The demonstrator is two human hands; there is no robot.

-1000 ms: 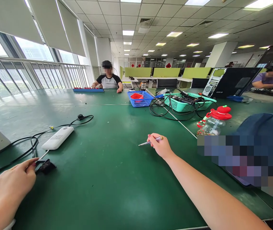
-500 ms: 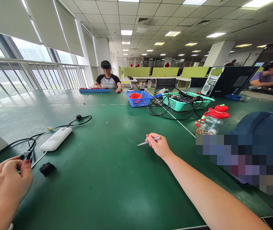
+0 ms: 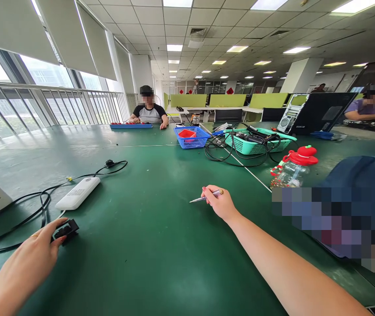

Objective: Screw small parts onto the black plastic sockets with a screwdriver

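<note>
My right hand [image 3: 220,202] rests on the green table [image 3: 161,228] and holds a thin silver pen-like tool [image 3: 203,197] whose tip points left. At the lower left, my left hand [image 3: 34,259] has its fingertips on a small black part [image 3: 66,229] lying on the table. Just beyond that part lie a white power bank [image 3: 78,193] and black cables [image 3: 26,206].
A blue basket [image 3: 192,137] and a teal basket [image 3: 256,139] with tangled cables stand farther back. A clear bottle with a red lid [image 3: 294,166] lies at the right beside a dark blue bag [image 3: 361,184]. One person sits at the far end, another at the right.
My left hand moved from the cable back to the small black part, and its fingers now touch it. My right hand stayed in place with the tool.
</note>
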